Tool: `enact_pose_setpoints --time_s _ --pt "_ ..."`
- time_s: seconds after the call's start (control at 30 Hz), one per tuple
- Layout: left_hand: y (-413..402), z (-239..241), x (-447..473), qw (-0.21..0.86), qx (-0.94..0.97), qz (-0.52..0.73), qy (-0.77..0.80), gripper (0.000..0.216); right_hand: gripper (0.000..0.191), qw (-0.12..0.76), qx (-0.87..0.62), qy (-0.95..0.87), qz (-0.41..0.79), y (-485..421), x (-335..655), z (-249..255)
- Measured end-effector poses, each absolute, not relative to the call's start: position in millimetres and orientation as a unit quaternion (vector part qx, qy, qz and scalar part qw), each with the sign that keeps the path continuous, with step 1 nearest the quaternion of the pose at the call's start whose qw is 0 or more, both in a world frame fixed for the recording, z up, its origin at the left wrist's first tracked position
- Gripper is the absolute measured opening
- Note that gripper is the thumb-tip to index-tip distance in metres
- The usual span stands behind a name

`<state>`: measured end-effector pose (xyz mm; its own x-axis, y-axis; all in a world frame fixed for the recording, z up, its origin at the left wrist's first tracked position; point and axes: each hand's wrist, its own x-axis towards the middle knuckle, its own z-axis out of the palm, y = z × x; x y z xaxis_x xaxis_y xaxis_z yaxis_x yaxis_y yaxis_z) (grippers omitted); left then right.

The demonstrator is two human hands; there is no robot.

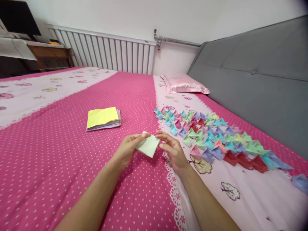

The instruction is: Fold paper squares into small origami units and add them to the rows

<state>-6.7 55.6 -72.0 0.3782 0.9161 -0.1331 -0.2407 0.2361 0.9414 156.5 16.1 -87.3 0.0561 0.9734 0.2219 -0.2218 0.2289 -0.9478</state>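
Observation:
A pale green folded square of paper (148,146) is held above the pink bedspread, one corner pointing toward me. My left hand (128,148) pinches its left side, thumb on top and the other fingers mostly hidden beneath. At the right corner, my right hand (173,150) has its fingertips and thumb on the paper's edge. Beyond my left hand lies a stack of paper sheets (103,118), yellow on top with purple and other edges showing. To the right of my right hand, several rows of folded paper boats (209,136) stand in blue, green, pink, red, purple and yellow.
The bed's polka-dot bedspread (60,154) spreads under everything. A pink pillow (184,84) rests near the grey headboard (255,67) on the right. A white radiator (108,51) lines the far wall. At the far left, a dark monitor (18,17) stands on a desk (49,53).

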Motion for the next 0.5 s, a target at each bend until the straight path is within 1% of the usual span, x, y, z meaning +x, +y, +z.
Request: enact_pose_setpoints --time_s 0.27,0.5 --pt "53.8 -69.4 -5.9 0.688 0.464 0.406 0.382 0.031 0.022 0.618 -0.390 -0.478 0.487 17.1 156.2 -88.6" --pt "52.1 -67.6 -5.7 0.689 0.466 0.403 0.383 0.032 0.013 0.614 -0.404 -0.497 0.461 16.3 156.0 -88.3"
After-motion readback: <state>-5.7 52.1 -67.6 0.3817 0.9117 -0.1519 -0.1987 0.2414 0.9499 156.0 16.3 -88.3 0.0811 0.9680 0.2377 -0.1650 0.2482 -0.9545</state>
